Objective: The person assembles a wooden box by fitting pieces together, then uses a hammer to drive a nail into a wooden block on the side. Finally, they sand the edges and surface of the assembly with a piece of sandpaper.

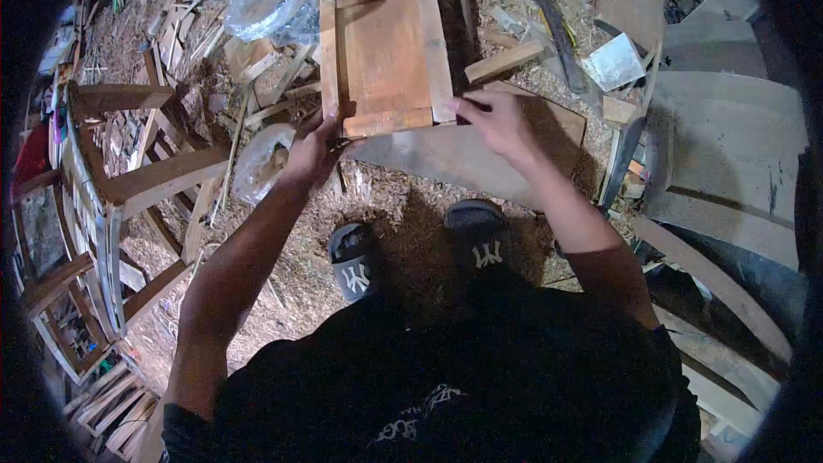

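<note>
A framed wooden panel (383, 56), with pale strips around a reddish-brown middle, is held up in front of me. My left hand (315, 147) grips its lower left corner, thumb on the front and fingers behind, partly hidden. At the lower right corner, my right hand (500, 124) pinches the frame's edge between thumb and fingertips. Below the panel, a flat wooden board (446, 159) lies on the shavings, partly behind my right forearm.
A wooden chair frame (163, 173) stands on the left. Clear plastic wrap (270, 2), a hammer (549, 13), a white block (614, 62) and a handsaw (621, 163) lie around. Large panels (724, 154) lean at right. Wood scraps and shavings cover the floor around my sandals (351, 261).
</note>
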### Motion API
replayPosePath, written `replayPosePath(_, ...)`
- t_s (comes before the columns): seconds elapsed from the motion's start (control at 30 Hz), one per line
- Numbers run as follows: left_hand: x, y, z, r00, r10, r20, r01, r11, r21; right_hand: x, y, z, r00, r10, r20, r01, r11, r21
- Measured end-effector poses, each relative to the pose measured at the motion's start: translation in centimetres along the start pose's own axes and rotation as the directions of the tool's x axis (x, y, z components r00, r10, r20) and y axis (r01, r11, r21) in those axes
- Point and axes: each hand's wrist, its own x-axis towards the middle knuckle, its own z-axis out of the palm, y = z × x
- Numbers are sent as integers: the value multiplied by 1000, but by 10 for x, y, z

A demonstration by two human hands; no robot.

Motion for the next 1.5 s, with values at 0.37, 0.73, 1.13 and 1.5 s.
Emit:
replayPosePath(0.37, -9, -20, -34, 941, 296, 163, -337, 848, 410, -12, 14, 12, 999, -10, -51, 11, 1000, 14)
replayPosePath(0.73, 5, -23, -3, 996, -38, 77, 47, 991, -127, 33, 17, -10, 969, -138, -204, 126, 989, -72)
replayPosePath(1.13, -38, -20, -7, 997, -32, 74, 24, 994, 109, -45, 32, 6, 954, 133, 269, -110, 989, -101)
replayPosePath(1.5, 15, -4, -28, 998, 48, -31, -49, 998, -27, 70, -12, 27, 1000, 20, -19, -16, 979, 204)
